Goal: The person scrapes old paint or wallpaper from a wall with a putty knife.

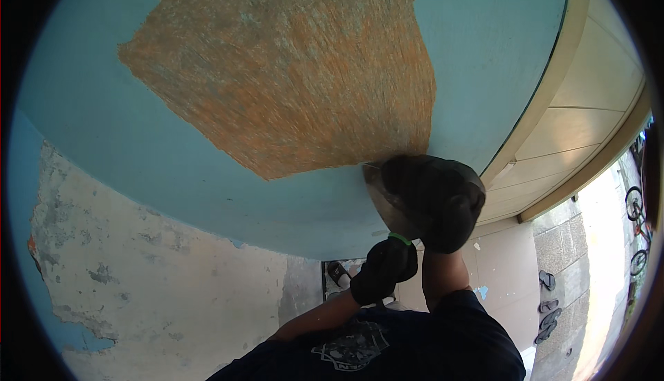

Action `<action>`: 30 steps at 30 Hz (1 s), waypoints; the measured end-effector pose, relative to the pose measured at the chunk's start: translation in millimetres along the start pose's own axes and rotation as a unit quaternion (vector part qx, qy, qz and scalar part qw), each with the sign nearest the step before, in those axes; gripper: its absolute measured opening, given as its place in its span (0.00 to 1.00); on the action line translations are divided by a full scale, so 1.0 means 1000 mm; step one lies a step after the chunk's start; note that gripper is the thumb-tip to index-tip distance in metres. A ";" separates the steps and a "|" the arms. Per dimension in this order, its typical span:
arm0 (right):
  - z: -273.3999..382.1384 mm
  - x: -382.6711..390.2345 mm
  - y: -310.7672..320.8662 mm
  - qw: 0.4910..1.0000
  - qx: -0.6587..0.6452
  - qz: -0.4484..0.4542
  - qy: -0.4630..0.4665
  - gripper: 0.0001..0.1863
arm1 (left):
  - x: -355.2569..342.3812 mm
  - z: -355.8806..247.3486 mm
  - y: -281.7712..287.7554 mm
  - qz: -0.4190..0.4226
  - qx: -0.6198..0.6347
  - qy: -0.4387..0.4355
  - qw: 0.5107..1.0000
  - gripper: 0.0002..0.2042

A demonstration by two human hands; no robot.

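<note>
Both of my hands wear black gloves. My left hand is closed low, next to a green collar where the wide metal blade of a putty knife narrows; its handle seems to lie in that hand. My right hand is bunched over the blade, close against the wall; what its fingers hold is hidden. The blade's upper corner meets the lower edge of a rough, orange-brown streaked patch. Around that patch runs the smooth blue-green wall surface.
Below left, a pale wall section shows peeling paint. A beige panelled door in a tan frame stands at right. Sandals lie on the paving, with bicycles farther right. A foot in a dark slipper shows below my left hand.
</note>
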State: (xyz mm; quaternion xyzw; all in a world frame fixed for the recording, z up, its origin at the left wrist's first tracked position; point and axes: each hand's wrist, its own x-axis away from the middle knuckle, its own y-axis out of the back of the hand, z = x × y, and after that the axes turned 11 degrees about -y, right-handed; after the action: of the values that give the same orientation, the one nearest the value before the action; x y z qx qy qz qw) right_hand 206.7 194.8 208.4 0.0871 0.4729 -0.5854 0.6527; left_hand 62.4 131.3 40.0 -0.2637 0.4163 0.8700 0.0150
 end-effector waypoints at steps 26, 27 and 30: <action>0.011 -0.002 -0.004 0.997 0.073 0.024 0.017 0.08 | 0.001 0.009 0.001 0.011 -0.314 -0.067 0.947 0.23; 0.012 -0.001 -0.004 0.998 0.049 0.021 0.034 0.08 | 0.010 -0.002 -0.006 -0.021 -0.074 -0.016 0.997 0.23; 0.012 -0.001 -0.001 0.998 0.047 0.009 0.050 0.08 | 0.005 0.001 -0.011 -0.024 0.007 -0.011 1.000 0.23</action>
State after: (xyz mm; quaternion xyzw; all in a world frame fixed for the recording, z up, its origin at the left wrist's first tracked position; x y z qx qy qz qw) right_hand 212.8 187.2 216.1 0.1515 0.4758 -0.5960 0.6289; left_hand 60.3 137.9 30.2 -0.2641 0.4159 0.8692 0.0427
